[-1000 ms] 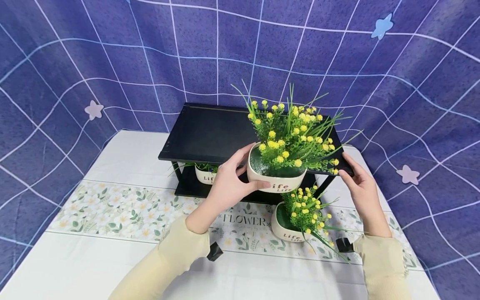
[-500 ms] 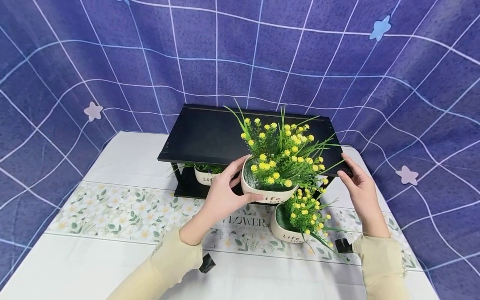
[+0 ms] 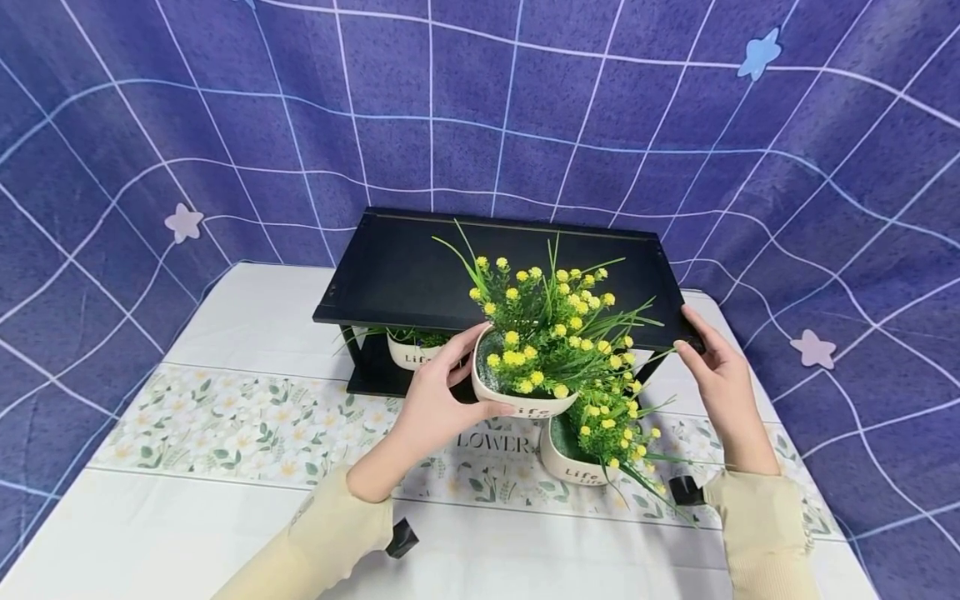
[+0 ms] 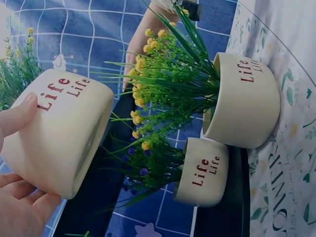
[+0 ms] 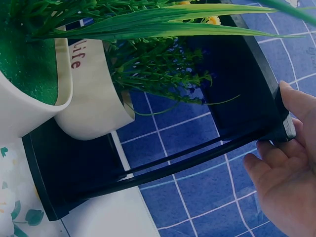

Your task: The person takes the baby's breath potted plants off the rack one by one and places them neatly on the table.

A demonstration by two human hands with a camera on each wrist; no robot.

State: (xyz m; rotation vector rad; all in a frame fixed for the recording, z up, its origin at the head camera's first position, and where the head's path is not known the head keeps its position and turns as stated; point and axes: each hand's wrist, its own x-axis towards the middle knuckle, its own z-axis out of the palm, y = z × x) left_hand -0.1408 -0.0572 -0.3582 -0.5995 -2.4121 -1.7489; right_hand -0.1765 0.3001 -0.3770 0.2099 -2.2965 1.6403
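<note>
Your left hand [image 3: 433,400] grips the cream oval yellow-flowered pot [image 3: 543,407], now lower, apparently in front of the black two-tier shelf [image 3: 412,275] your right hand [image 3: 722,387] pinches.

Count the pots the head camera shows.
3: the held pot, in the left hand; the front pot, on the cloth; the rear pot, under the shelf's top, toward its left end. More may hide behind the held pot.

the head view is bright, wrist views dimmer.
</note>
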